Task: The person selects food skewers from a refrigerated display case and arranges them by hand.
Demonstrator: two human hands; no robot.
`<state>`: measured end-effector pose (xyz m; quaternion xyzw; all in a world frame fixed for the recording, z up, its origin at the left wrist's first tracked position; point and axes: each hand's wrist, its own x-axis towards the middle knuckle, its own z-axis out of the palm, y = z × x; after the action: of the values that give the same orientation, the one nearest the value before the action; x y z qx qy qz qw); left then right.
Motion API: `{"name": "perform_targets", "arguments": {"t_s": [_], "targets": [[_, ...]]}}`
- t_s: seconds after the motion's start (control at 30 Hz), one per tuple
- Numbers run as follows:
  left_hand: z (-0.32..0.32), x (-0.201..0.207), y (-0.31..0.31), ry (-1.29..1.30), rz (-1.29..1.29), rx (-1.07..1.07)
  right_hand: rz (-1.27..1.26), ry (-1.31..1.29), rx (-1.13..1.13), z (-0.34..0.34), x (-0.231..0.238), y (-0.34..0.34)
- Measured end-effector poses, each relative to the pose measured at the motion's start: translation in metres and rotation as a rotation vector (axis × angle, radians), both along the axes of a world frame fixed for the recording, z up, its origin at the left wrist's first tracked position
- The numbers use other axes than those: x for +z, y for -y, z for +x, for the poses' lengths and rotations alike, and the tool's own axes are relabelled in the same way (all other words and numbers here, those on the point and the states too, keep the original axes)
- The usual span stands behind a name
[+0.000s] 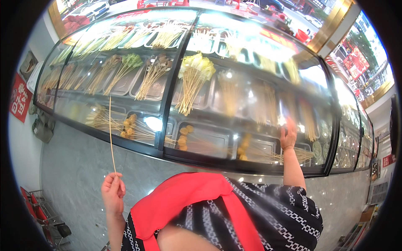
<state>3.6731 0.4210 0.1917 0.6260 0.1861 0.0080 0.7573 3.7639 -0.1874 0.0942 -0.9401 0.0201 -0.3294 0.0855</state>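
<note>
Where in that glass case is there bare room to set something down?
Bare metal shows in a lower tray, right of the yellow balls nearest the black post, and in a middle tray, between the leafy green skewers and the mushroom-like ones. It's crowded up top, where skewers fill the trays, and by the right hand, where sticks bunch up.

And there on your left, a red wall sign (16,109) shows white Chinese characters, the red outdoor signboard (356,62) too blurred to read.
</note>
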Motion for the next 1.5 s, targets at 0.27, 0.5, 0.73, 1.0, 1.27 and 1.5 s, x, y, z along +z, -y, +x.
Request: {"name": "perform_targets", "arguments": {"t_s": [0.27, 0.5, 0.73, 1.0, 1.27, 1.5], "targets": [[0.052, 0.096, 0.016, 0.14, -0.215, -0.298, 0.252, 0.12, -0.414, 0.042, -0.033, -0.017], [0.056, 0.139, 0.036, 0.35, -0.763, -0.689, 0.184, 0.249, 0.003, 0.109, 0.006, -0.15], [0.049, 0.151, 0.036, 0.351, -1.028, -1.203, 0.065, 0.061, -0.122, 0.181, 0.007, -0.252], [0.046, 0.139, 0.023, 0.473, -1.108, -1.314, 0.061, 0.112, -0.123, 0.188, -0.005, -0.246], [0.055, 0.131, 0.016, 0.759, -1.087, -1.279, 0.054, 0.079, -0.096, 0.193, -0.008, -0.242], [0.051, 0.137, 0.019, 0.593, -1.188, -1.265, 0.038, 0.142, -0.083, 0.189, -0.007, -0.237]]}}
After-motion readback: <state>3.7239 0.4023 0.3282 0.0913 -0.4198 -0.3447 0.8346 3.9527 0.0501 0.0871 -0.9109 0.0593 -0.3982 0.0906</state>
